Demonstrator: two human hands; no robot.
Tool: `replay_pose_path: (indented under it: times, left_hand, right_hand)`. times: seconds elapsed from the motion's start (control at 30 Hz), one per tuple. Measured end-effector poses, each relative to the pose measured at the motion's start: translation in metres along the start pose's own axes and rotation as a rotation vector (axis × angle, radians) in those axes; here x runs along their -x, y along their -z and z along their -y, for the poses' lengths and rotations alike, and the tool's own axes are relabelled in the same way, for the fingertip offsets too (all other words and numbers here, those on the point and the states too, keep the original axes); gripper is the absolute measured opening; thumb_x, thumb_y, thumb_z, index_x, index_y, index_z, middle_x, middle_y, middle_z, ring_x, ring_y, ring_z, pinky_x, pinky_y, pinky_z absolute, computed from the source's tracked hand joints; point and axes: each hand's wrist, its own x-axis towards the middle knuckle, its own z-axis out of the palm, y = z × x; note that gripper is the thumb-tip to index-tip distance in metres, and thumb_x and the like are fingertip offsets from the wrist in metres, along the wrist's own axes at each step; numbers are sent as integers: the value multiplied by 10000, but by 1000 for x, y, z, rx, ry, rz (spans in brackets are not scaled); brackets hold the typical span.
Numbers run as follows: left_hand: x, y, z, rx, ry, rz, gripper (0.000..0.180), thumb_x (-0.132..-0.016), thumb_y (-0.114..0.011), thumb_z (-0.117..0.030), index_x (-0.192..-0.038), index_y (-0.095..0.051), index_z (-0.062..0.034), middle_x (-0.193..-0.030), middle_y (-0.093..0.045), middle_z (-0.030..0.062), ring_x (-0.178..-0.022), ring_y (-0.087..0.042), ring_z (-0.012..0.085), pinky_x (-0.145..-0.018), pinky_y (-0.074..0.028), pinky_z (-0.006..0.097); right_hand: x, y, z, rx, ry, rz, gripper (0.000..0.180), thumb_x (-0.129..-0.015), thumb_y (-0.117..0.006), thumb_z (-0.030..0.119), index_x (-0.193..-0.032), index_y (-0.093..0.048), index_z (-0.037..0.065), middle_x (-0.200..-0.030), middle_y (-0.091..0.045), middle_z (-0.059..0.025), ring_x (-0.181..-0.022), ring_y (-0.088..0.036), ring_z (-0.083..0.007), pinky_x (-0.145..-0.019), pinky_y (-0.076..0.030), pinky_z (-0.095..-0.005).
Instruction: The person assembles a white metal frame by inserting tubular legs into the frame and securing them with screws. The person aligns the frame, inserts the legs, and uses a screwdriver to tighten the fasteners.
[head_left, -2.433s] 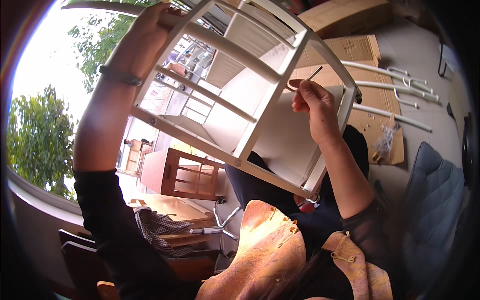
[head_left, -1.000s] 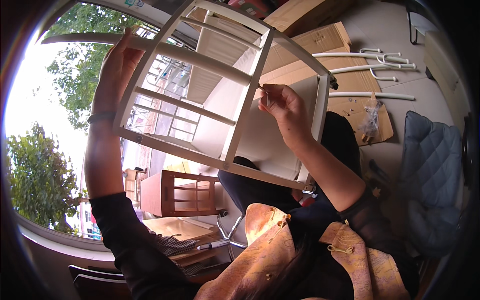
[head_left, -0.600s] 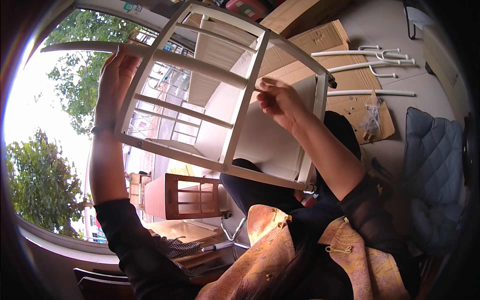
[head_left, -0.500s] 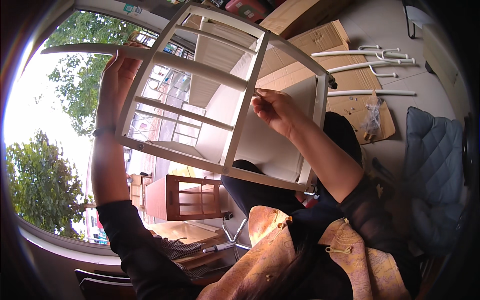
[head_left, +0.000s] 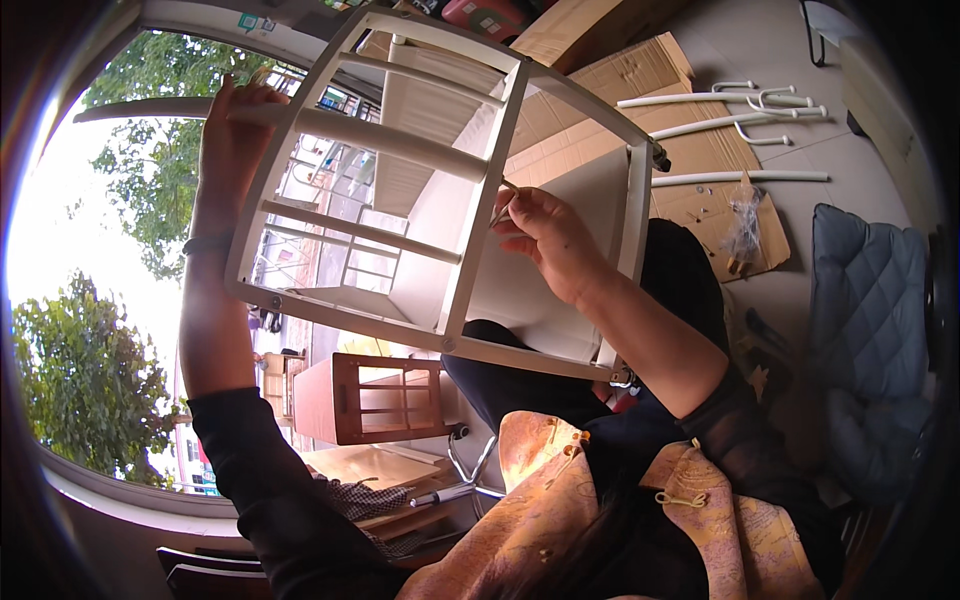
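In front of me a white frame point(head_left: 462, 300) with crossbars and small casters is tilted up, resting against my lap. A long curved white rail point(head_left: 140, 108) sticks out past its left side. My left hand point(head_left: 240, 120) is raised there, fingers wrapped round the rail next to the frame's outer edge. At the middle upright, by the end of a thick white crossbar point(head_left: 400, 142), my right hand point(head_left: 548, 240) pinches a thin bent metal rod that looks like a hex key point(head_left: 503, 207). The far end of the rod is hard to make out.
Flattened cardboard point(head_left: 610, 110) lies on the floor beyond the frame. White bent tubes point(head_left: 740, 178) and a clear plastic bag point(head_left: 743, 210) rest on and beside it. A blue quilted cushion point(head_left: 868, 300) is at the right, a brown wooden cabinet point(head_left: 370, 398) at lower left.
My right hand has turned slightly and shifted a little left and down, showing more of the metal rod. My left hand has moved slightly along the rail. The frame has shifted slightly left.
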Motion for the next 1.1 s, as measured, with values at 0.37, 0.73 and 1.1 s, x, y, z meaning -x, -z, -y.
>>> replay_pose_path:
  times: [0.37, 0.73, 1.1]
  left_hand:
    - [-10, 16, -7, -30, 47, -53, 278, -953, -522, -244, -780, -517, -27, -745, -542, 79, -790, -573, 239, -870, -466, 408]
    - [-7, 8, -6, 34, 69, -84, 256, -926, -568, -222, -762, -532, -28, -712, -551, 92, -754, -571, 242, -810, -490, 397]
    - [-4, 8, -8, 26, 106, -37, 300, -940, -541, -273, -776, -570, -23, -727, -594, 99, -783, -610, 255, -837, -493, 414]
  right_hand:
    - [16, -6, 16, -14, 273, -23, 225, -936, -528, 117, -1106, -553, -28, -857, -633, -84, -737, -618, -131, -699, -508, -243]
    - [-27, 11, 25, 220, 311, -123, 312, -911, -596, 189, -1138, -547, -19, -754, -596, -55, -601, -570, -109, -546, -496, -242]
    - [-26, 17, 0, -63, 28, 62, 212, -925, -520, 104, -1100, -564, -6, -927, -646, -112, -823, -637, -152, -756, -529, -245]
